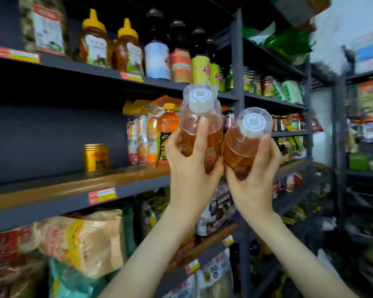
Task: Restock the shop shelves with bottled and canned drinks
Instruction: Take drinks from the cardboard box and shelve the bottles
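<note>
While left grip [190, 171] clasps left bottle [212, 125], right grip [254, 177] right bottle [238, 145], gold can [95, 157] leftward, orange bottles [167, 127] behind.

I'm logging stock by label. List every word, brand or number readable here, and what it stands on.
No text can be quoted; all of it is blurred.
Caps and labels of left bottle and right bottle: unreadable.
Dark marks on gold can: unreadable.
Print on shelf price tags: blurred.
Labels on honey bottles: too blurred.
</note>
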